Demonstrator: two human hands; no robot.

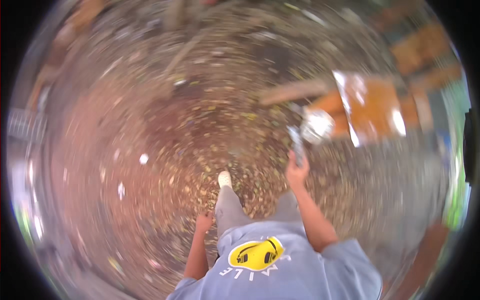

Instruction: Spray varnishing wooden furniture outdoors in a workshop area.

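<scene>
My right hand (297,172) is raised in front of me, closed around a slim, grey-blue object (297,142) that points away from me. Motion blur hides what kind of thing it is. Just past its tip sits a shiny, rounded silver thing (317,125), like a metal bowl or a foil-wrapped item; I cannot tell whether they touch. My left hand (204,220) hangs low beside my left leg, its fingers too smeared to read.
An orange-brown surface with a glossy, clear sheet (372,110) stands at the right. A plank or log (295,91) lies beyond the silver thing. Brown ground strewn with leaves (200,135) surrounds my shoe (224,178). White scraps (144,158) lie to the left.
</scene>
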